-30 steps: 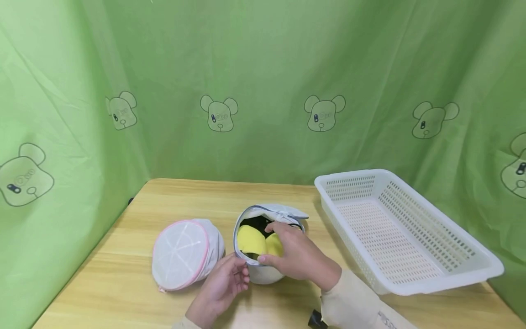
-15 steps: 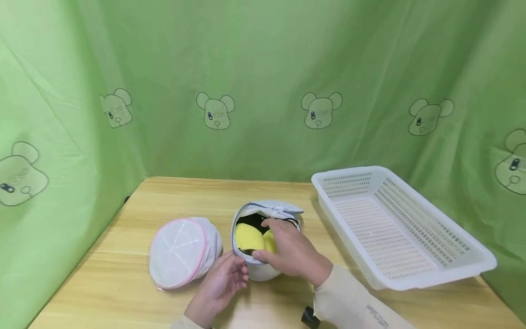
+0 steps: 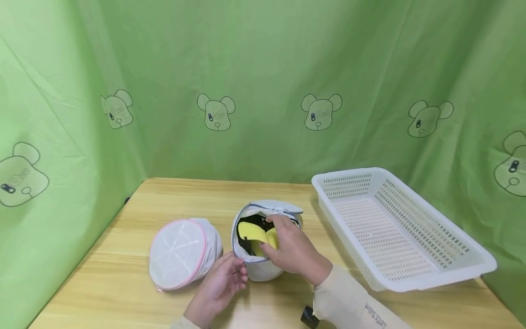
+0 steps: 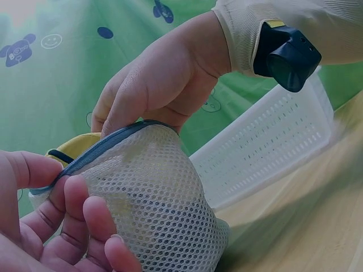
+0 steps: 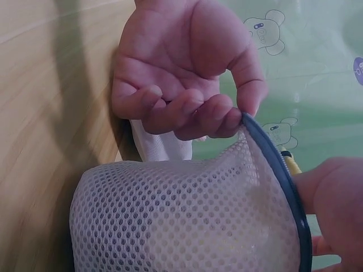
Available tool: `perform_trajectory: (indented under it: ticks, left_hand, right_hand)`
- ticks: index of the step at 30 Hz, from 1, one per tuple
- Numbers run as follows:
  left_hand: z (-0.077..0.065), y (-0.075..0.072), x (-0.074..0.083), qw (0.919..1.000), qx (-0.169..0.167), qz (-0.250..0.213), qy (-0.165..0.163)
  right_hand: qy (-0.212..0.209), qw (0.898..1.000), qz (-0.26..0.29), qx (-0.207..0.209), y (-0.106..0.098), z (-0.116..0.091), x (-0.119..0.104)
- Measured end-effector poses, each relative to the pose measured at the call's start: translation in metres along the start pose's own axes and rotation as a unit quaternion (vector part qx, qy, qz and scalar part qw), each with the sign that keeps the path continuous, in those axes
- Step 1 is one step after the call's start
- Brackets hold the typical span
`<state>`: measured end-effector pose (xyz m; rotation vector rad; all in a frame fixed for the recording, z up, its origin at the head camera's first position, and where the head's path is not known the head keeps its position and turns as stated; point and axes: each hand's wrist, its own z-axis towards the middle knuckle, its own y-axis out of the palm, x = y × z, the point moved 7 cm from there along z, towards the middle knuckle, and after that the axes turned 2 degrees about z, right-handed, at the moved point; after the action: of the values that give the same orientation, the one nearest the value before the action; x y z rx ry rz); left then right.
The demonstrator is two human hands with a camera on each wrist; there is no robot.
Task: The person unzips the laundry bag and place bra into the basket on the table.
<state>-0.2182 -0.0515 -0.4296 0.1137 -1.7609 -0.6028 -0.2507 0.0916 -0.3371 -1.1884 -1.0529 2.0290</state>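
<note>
A white mesh laundry bag [image 3: 263, 273] with a blue zip edge stands unzipped at mid-table, its round lid folded back. My left hand [image 3: 223, 278] pinches the near edge of its mouth between thumb and forefinger, as the left wrist view shows closely. Inside lies a yellow cloth piece [image 3: 250, 231] with rounded, cup-like lobes and dark trim, over black fabric. My right hand [image 3: 293, 244] reaches into the mouth from the right and holds the yellow piece between thumb and fingers. Its fingertips are partly hidden within the bag.
To the left, a second round mesh bag [image 3: 178, 253] with pink trim lies zipped and tilted on the wooden table [image 3: 123, 292]. A white perforated plastic basket [image 3: 444, 279] stands at the right. Green curtain [image 3: 263, 151] surrounds the table's back and sides.
The yellow piece has tipped and folded inside the bag, showing more black fabric and its dark edge. My right thumb has moved inward over the mouth. The left hand stays at the rim.
</note>
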Motion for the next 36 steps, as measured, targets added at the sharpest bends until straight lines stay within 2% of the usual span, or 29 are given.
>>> perform_trajectory:
  ticks: [11,25,36]
  left_hand:
    - [0.0004,-0.0006,-0.0003,1.0,-0.006,0.002,0.002]
    - [-0.0009,-0.0003,-0.002,0.9998,-0.018,-0.007,0.005]
    - [-0.0009,-0.0009,-0.0001,1.0,-0.006,0.003,0.003]
  right_hand:
    - [-0.009,1.0,0.02,-0.004,0.0004,-0.0013,0.0009]
    - [-0.06,0.997,0.018,0.04,-0.003,-0.0022,-0.0039]
    - [-0.076,0.994,0.034,0.071,-0.0089,-0.0009,-0.0064]
